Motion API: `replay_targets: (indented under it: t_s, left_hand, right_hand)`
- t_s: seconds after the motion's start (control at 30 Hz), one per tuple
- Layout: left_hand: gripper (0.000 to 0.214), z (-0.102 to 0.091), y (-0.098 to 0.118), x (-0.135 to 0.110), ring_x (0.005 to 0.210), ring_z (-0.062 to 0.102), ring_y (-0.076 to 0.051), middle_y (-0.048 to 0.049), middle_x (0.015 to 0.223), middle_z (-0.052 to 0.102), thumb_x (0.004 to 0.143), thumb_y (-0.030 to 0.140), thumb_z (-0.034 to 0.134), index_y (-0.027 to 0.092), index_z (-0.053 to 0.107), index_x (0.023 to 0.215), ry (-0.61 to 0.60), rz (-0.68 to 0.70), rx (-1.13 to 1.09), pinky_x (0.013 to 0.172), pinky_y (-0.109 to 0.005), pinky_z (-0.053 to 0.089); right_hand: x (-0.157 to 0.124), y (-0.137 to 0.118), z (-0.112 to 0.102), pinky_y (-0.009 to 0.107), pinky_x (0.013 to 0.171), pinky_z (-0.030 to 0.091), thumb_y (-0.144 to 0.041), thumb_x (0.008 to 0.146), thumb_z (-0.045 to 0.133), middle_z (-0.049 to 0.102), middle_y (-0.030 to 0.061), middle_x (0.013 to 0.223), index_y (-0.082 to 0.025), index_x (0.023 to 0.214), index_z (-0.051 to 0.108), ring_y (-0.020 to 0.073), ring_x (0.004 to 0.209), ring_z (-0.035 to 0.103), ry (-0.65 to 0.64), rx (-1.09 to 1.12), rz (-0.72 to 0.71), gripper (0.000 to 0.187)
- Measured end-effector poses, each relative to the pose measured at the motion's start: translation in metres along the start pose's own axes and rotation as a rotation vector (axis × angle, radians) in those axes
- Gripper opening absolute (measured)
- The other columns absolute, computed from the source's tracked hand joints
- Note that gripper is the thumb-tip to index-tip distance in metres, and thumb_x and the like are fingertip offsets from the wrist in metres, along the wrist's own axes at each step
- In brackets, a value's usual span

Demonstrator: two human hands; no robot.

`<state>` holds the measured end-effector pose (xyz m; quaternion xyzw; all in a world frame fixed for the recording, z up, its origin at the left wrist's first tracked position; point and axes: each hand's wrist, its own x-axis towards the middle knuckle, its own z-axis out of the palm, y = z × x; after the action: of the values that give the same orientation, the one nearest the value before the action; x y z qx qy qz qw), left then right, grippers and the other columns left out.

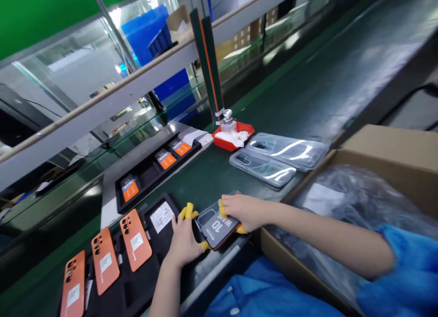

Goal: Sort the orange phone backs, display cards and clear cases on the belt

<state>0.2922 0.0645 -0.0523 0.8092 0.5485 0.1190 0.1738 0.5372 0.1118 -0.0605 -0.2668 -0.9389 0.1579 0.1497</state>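
A: Item one, partly hidden: phone (216, 226), dark, face printed "10", at the near edge of the green conveyor belt (212, 173). Its right end is covered by the right hand (241, 210); the camera end is under a clear case, outline hard to read.

B: Hands?

A: Left hand (184, 238), yellow finger cots, fingers closed on the phone's left end, thumb beneath. Right hand, fingers curled together over the top right edge, clamped on the same phone. The phone sits between both sets of fingers, tilted, just beside the black tray (137, 280).

B: Tray contents?

A: Three orange phones (135, 239), backs up, labels unreadable; the lowest is cut off by the picture's bottom edge. One white-labelled slot near the left hand.

B: Further along the belt?

A: Second black tray (153, 171), three orange-tagged units. Two clear cases (263, 167) toward the right edge. Red dish (233, 135) with a bottle. Cardboard box (386, 148) at the right edge, contents wrapped in plastic, indistinct
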Motion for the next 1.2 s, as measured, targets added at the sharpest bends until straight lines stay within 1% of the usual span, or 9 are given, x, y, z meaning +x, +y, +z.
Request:
replay_targets:
  t_s: [0.17, 0.27, 0.4, 0.57, 0.7, 0.83, 1.0, 1.1, 1.2]
  left_hand:
    - [0.093, 0.000, -0.001, 0.002, 0.121, 0.037, -0.025, -0.0097, 0.123, 0.049, 0.061, 0.035, 0.070, 0.021, 0.019, 0.137, 0.065, -0.001, -0.037, 0.108, -0.051, 0.002]
    - [0.104, -0.009, -0.007, -0.006, 0.122, 0.037, -0.024, -0.0114, 0.128, 0.042, 0.061, 0.037, 0.072, 0.022, 0.005, 0.140, 0.096, 0.014, -0.357, 0.108, -0.044, 0.019]
    - [0.104, -0.022, 0.007, -0.022, 0.131, 0.025, -0.025, -0.0122, 0.141, 0.026, 0.063, 0.046, 0.070, 0.023, 0.003, 0.139, 0.090, -0.064, -0.672, 0.108, -0.037, 0.024]
    - [0.059, -0.025, 0.043, -0.028, 0.113, 0.049, -0.020, -0.0138, 0.123, 0.051, 0.080, 0.046, 0.049, 0.013, 0.033, 0.126, 0.161, -0.244, -0.593, 0.097, -0.033, 0.037]
    - [0.046, -0.025, 0.038, -0.032, 0.096, 0.058, -0.022, -0.0126, 0.099, 0.063, 0.080, 0.046, 0.047, 0.012, 0.045, 0.111, 0.212, -0.336, -0.377, 0.084, -0.034, 0.044]
    - [0.038, -0.023, 0.032, -0.036, 0.081, 0.061, -0.024, -0.0098, 0.080, 0.065, 0.078, 0.041, 0.049, 0.013, 0.052, 0.104, 0.277, -0.351, -0.254, 0.072, -0.034, 0.046]
    - [0.037, -0.025, 0.029, -0.037, 0.079, 0.061, -0.025, -0.0116, 0.083, 0.065, 0.077, 0.036, 0.050, 0.013, 0.053, 0.105, 0.416, -0.390, -0.207, 0.075, -0.038, 0.045]
    - [0.049, -0.029, 0.015, -0.039, 0.104, 0.054, -0.026, -0.0131, 0.108, 0.060, 0.074, 0.043, 0.056, 0.015, 0.050, 0.113, 0.296, -0.239, -0.558, 0.090, -0.039, 0.041]
    - [0.062, -0.031, 0.007, -0.035, 0.115, 0.046, -0.027, -0.0125, 0.120, 0.054, 0.064, 0.043, 0.069, 0.015, 0.051, 0.116, 0.091, -0.075, -0.781, 0.097, -0.038, 0.037]
  right_hand:
    - [0.010, 0.014, 0.012, 0.057, 0.100, 0.016, -0.048, 0.050, 0.072, 0.028, 0.0206, 0.137, -0.012, 0.132, 0.031, 0.0354, 0.125, 0.025, 0.032, 0.034, 0.219, 0.098]
    - [0.014, 0.014, 0.008, 0.051, 0.101, 0.020, -0.053, 0.052, 0.070, 0.046, 0.0164, 0.123, -0.014, 0.129, 0.036, 0.0301, 0.115, 0.039, 0.013, 0.100, 0.145, 0.093]
    - [0.019, -0.004, 0.016, 0.049, 0.103, 0.019, -0.057, 0.053, 0.067, 0.049, 0.0171, 0.115, -0.009, 0.128, 0.037, 0.0300, 0.111, 0.042, 0.330, 0.020, 0.168, 0.094]
    - [0.030, -0.025, 0.041, 0.054, 0.104, 0.012, -0.062, 0.058, 0.062, 0.047, 0.0222, 0.117, -0.003, 0.129, 0.036, 0.0337, 0.114, 0.038, 0.593, -0.063, 0.184, 0.095]
    - [0.032, -0.028, 0.032, 0.051, 0.102, 0.023, -0.071, 0.047, 0.064, 0.044, 0.0235, 0.122, -0.002, 0.131, 0.031, 0.0342, 0.116, 0.038, 0.544, 0.031, 0.112, 0.113]
    - [0.034, -0.025, 0.012, 0.037, 0.086, 0.041, -0.063, 0.057, 0.066, 0.059, 0.0119, 0.103, -0.014, 0.118, 0.050, 0.0240, 0.095, 0.054, 0.412, 0.167, 0.153, 0.080]
    - [0.038, -0.028, 0.008, 0.027, 0.063, 0.042, -0.049, 0.057, 0.072, 0.061, 0.0024, 0.077, -0.017, 0.081, 0.063, 0.0163, 0.071, 0.055, 0.447, 0.202, 0.233, 0.041]
    - [0.044, -0.037, 0.006, 0.025, 0.057, 0.039, -0.048, 0.052, 0.075, 0.058, -0.0003, 0.068, -0.017, 0.068, 0.060, 0.0134, 0.061, 0.052, 0.505, 0.345, 0.271, 0.038]
    - [0.062, -0.052, 0.001, 0.024, 0.057, 0.041, -0.051, 0.054, 0.073, 0.060, 0.0000, 0.070, -0.015, 0.073, 0.059, 0.0128, 0.062, 0.053, 0.551, 0.791, 0.268, 0.043]
